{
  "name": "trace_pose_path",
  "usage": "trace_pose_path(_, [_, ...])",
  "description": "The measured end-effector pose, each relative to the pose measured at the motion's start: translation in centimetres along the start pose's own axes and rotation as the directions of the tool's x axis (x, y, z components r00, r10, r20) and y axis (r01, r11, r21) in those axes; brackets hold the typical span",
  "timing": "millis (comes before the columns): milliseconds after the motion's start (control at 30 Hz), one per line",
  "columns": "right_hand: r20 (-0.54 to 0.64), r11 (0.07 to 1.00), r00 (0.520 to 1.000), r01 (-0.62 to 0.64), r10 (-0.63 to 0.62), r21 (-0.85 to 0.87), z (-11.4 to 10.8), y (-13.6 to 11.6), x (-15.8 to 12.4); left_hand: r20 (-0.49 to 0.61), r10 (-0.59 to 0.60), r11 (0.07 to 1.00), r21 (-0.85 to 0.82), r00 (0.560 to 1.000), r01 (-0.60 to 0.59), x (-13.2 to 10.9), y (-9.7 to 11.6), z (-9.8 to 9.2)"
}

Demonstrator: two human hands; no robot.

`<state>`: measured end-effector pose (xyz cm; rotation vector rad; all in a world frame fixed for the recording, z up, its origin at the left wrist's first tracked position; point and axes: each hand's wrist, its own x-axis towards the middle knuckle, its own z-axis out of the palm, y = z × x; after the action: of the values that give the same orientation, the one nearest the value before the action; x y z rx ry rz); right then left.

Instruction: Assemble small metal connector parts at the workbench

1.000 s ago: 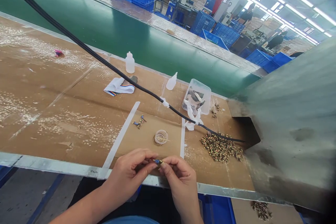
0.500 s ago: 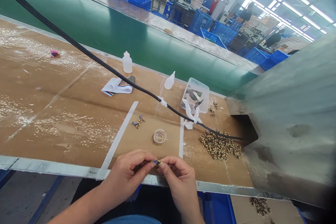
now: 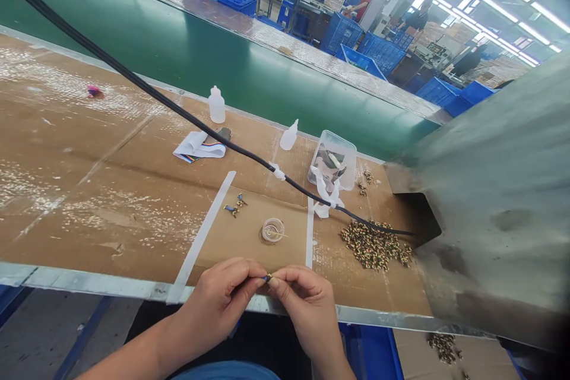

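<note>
My left hand (image 3: 221,293) and my right hand (image 3: 304,303) meet at the fingertips over the table's front edge. Both pinch a tiny blue-and-brass connector part (image 3: 268,278), which is mostly hidden by the fingers. Just beyond my hands, on a cardboard sheet (image 3: 249,231) marked out with white tape, stand a small round clear dish (image 3: 273,230) and two small blue-and-brass parts (image 3: 236,205). A heap of small brown-and-gold pieces (image 3: 374,246) lies to the right of my right hand.
A black cable (image 3: 178,108) crosses the table into a grey metal chute (image 3: 494,190) at the right. A clear plastic box (image 3: 333,160), white squeeze bottles (image 3: 217,105) and a ribbon cable (image 3: 199,147) stand beyond. A green conveyor belt (image 3: 178,65) runs behind; blue crates and people are farther off.
My fingertips have closed in around the small part, so less of it shows. The whole view has tilted slightly as my head moved.
</note>
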<state>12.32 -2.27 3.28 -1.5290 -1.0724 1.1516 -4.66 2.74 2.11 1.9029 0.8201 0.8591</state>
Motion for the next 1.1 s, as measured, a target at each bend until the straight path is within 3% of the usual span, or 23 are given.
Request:
trace_pose_path(400, [0.001, 0.993, 0.997, 0.082, -0.083, -0.09, -0.1, -0.11, 0.01, 0.045, -0.014, 1.0, 0.003, 0.999, 0.014, 0.0, -0.24, -0.12])
trace_pose_path(900, [-0.012, 0.989, 0.996, 0.082, -0.084, -0.125, -0.17, -0.13, 0.06, 0.092, -0.076, 0.996, -0.028, 0.993, 0.079, 0.21, -0.16, -0.17])
trace_pose_path(1100, [-0.039, 0.972, 0.99, 0.121, -0.132, -0.201, 0.18, 0.68, -0.16, 0.069, -0.103, 0.995, -0.001, 0.992, 0.104, -0.35, -0.52, -0.03])
